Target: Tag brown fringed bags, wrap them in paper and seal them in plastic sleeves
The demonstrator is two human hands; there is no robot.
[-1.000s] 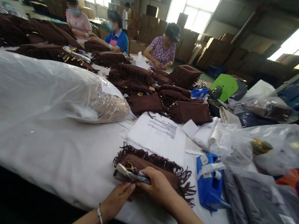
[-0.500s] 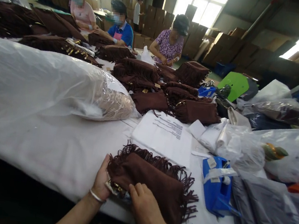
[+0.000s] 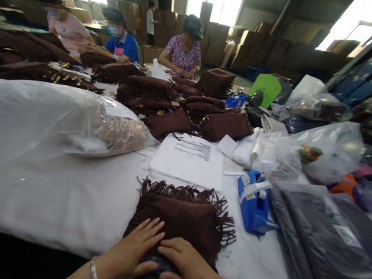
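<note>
**Q:** Where is the piece being handled, and how are the hands placed?

**A:** A fringed brown suede bag [image 3: 174,219] is laid flat on the white-covered counter [image 3: 40,201], near its front edge. Both hands are open, palms down, with the fingers spread. The left hand [image 3: 131,248], a metal bangle [image 3: 95,275] at its wrist, is pressed on the lower left of the bag, and the right hand [image 3: 184,265] on the lower right. Neither is gripping it.

**Q:** How would it be expected to handle?

**A:** It is judged light, soft and limp, so little force should be needed. The fringe [image 3: 181,192], seen along the top and right side, is likely to tangle or snag, so hold should be taken on the smooth body, not on the strands. A dark strip [image 3: 155,262] is seen under the fingers, but what it is cannot be told.

**Q:** What lies around it?

**A:** A printed white sheet [image 3: 188,161] is placed at 12 o'clock, with a pile of brown fringed bags [image 3: 170,123] beyond it. A blue tape dispenser [image 3: 253,201] is found at 2 o'clock, and grey plastic bags [image 3: 318,238] at 3 o'clock.
</note>
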